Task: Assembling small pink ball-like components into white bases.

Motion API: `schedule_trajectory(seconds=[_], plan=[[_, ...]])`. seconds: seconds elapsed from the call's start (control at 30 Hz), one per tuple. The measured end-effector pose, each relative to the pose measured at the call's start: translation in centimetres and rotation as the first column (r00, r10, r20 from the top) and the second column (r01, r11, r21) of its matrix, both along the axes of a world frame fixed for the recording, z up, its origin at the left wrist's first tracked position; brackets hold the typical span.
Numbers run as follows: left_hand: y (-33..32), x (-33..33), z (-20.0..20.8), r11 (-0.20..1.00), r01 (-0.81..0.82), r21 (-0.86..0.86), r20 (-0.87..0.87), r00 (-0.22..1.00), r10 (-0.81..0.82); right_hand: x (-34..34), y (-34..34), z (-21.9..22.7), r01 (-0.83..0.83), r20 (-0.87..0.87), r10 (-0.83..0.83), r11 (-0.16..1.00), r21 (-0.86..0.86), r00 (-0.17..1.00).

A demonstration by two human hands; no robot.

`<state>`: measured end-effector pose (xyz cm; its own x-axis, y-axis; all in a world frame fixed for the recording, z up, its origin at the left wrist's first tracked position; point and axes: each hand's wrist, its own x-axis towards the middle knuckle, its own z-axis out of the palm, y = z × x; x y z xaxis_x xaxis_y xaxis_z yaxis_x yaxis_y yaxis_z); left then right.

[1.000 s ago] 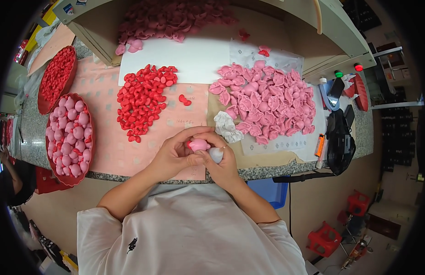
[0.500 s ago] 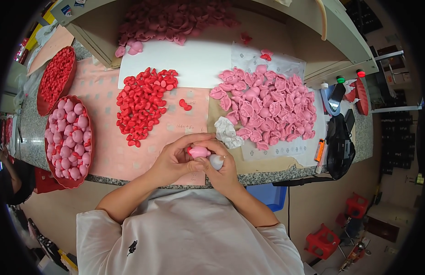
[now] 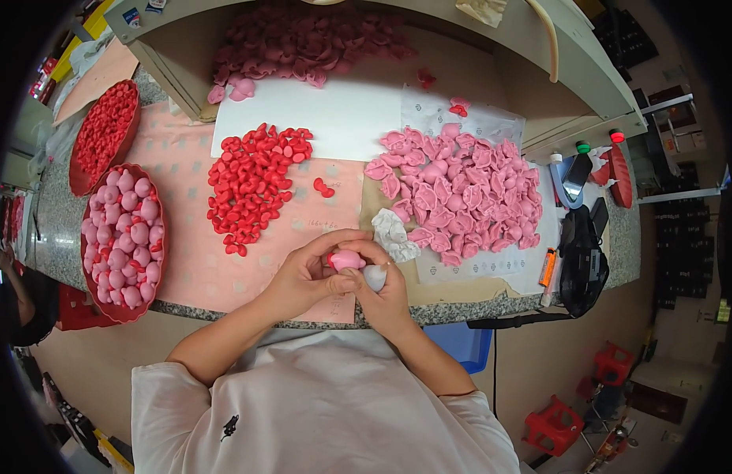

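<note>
Close to the counter's front edge, both my hands meet around a small rounded pink piece [image 3: 347, 260] with a red part at its left end. My left hand [image 3: 304, 278] is closed on it, fingers curled over the far side. My right hand [image 3: 388, 304] grips the same piece from the right with thumb and fingers. A whitish rounded thing [image 3: 374, 277] also sits in my right hand, its lower part hidden in the palm. Just beyond the hands lies a crumpled white tissue [image 3: 394, 236].
Red pieces [image 3: 251, 186] form a pile at left centre, and hollow pink pieces [image 3: 465, 193] a larger one at right. On the left stand a red tray [image 3: 162, 265] of pink-and-red pieces and a red tray [image 3: 75, 178] of red bits. A black bag [image 3: 583, 268] lies at right.
The view has shifted slightly. Both hands keep their hold on the pink piece, with hardly any visible movement.
</note>
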<state>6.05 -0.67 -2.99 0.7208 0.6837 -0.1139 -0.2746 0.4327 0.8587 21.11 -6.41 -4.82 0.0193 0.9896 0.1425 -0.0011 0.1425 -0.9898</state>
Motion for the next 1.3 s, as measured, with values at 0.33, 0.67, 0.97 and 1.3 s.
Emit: schedule_trajectory(seconds=[0.33, 0.67, 0.97, 1.3], plan=[[-2.1, -0.4, 0.1, 0.99, -0.094, 0.109, 0.001, 0.995, 0.095, -0.9, -1.1, 1.0, 0.032, -0.042, -0.033, 0.999, -0.028, 0.999], [-2.7, -1.9, 0.4, 0.998, -0.05, 0.039, 0.033, 0.998, 0.049, -1.9, -2.0, 1.0, 0.005, 0.088, -0.007, 0.999, 0.032, 0.996], [-1.7, -1.9, -0.5, 1.0, -0.018, 0.021, 0.077, 0.997, 0.017, -1.8, -0.9, 0.5, 0.045, 0.186, -0.069, 0.991, 0.129, 0.98], [-1.5, -1.0, -1.2, 1.0, 0.001, 0.031, 0.061, 0.998, -0.003, -0.8, -0.6, 0.4, 0.051, 0.174, -0.075, 0.989, 0.14, 0.982]])
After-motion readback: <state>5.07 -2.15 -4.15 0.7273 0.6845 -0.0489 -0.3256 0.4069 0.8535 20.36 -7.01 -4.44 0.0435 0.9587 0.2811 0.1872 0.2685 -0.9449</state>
